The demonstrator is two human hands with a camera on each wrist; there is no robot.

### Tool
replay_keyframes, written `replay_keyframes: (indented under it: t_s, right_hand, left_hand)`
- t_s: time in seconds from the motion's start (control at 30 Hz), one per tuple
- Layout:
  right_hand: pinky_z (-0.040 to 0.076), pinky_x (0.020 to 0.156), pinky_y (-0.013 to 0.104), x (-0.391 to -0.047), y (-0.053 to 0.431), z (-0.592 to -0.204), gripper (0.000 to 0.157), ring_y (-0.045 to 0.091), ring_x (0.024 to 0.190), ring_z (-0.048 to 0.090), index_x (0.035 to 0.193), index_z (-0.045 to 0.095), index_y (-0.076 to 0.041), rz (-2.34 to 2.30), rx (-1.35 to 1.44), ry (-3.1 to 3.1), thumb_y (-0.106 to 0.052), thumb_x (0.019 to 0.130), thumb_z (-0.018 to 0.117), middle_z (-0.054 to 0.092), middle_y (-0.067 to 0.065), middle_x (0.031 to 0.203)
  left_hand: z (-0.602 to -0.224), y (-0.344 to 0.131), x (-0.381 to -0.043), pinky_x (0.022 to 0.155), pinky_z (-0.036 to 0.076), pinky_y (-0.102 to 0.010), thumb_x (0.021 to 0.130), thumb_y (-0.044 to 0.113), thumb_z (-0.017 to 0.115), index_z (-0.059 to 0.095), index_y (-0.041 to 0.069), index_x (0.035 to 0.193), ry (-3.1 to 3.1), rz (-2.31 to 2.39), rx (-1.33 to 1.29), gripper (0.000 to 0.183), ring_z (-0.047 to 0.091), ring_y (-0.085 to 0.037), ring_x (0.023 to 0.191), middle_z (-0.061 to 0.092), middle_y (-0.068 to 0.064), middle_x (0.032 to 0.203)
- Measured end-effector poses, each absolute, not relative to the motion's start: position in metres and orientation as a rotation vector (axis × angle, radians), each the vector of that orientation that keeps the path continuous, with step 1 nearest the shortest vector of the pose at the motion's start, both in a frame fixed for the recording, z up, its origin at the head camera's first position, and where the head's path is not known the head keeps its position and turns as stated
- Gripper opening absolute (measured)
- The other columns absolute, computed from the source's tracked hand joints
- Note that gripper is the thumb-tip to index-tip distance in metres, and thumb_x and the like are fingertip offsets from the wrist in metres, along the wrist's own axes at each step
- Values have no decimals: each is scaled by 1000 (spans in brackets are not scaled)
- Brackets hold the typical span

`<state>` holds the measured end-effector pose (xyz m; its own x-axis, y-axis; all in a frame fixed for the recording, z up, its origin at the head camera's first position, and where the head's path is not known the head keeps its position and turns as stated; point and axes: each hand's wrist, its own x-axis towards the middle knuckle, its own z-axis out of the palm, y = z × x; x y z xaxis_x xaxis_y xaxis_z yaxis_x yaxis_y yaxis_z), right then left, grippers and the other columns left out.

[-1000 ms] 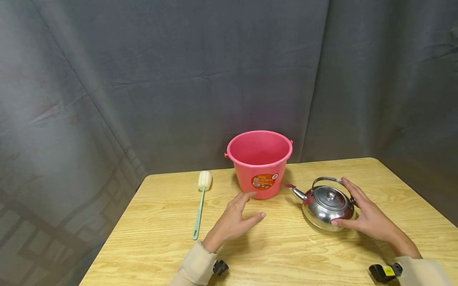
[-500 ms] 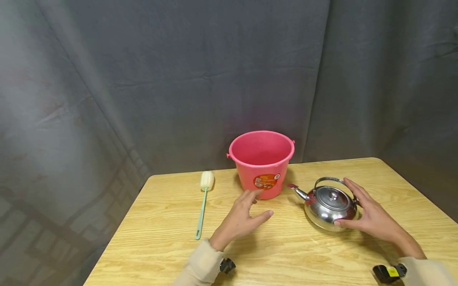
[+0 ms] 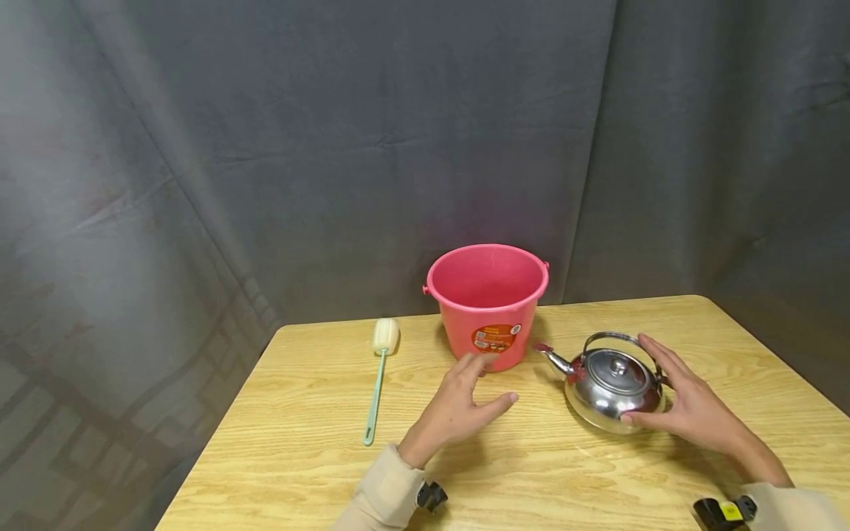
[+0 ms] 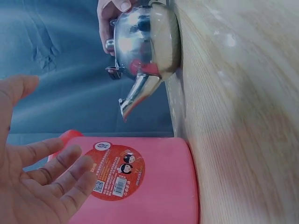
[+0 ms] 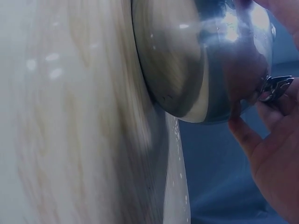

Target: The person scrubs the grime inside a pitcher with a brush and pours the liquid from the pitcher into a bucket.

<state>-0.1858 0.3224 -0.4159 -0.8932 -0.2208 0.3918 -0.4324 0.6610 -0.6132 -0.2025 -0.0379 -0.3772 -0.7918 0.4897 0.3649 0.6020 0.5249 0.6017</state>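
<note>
Left hand (image 3: 458,405) now lies a little farther right, nearer the kettle (image 3: 604,398), than one second earlier; the right hand (image 3: 700,413) keeps its place at the kettle's side. The kettle rests at right on the wooden surface (image 3: 299,398), lid on, spout (image 3: 560,361) directed left and far. Right thumb against the near wall and fingers curved about the right end of the handle (image 3: 612,335) hold it from opposite sides, presumably to steady a round, smooth vessel. The left fingers are spread wide and hold nothing; they overlap the bucket in the onlooker's line of sight, though contact is not evident. Pink bucket (image 3: 458,321) stands mouth-up at the far edge, perhaps set back to leave working room. Sponge brush (image 3: 375,398) lies flat at left, head far and shaft end near, an orientation that would suit the left hand. Grey curtain (image 3: 398,147) hangs behind.
</note>
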Motion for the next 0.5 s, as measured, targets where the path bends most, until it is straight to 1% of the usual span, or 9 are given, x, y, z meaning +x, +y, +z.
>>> replay_keyframes:
  t_s: [0.13, 0.37, 0.5]
  right_hand:
    - [20, 85, 81, -184, 319, -415, 124, 60, 129, 21, 157, 10, -25, 1062, 533, -2595, -25, 63, 91, 15, 26, 155]
    - [26, 81, 80, -182, 310, -415, 125, 61, 125, 28, 156, 12, -24, 1048, 564, -2590, -26, 60, 93, 19, 27, 153]
    - [26, 82, 80, -181, 305, -415, 125, 60, 127, 26, 156, 12, -24, 1052, 569, -2594, -27, 60, 93, 19, 27, 153]
  left_hand:
    - [-377, -37, -202, 90, 47, -36, 91, 50, 61, 49, 18, 139, -2600, -1111, -958, 59, 54, -20, 112, 52, 3, 126]
    - [-377, -33, -202, 86, 48, -30, 90, 44, 64, 50, 19, 138, -2555, -1083, -1015, 56, 53, -13, 106, 52, 2, 129]
    - [-375, -31, -201, 85, 48, -27, 90, 41, 66, 52, 18, 137, -2544, -1104, -1033, 54, 53, -12, 105, 51, 4, 131]
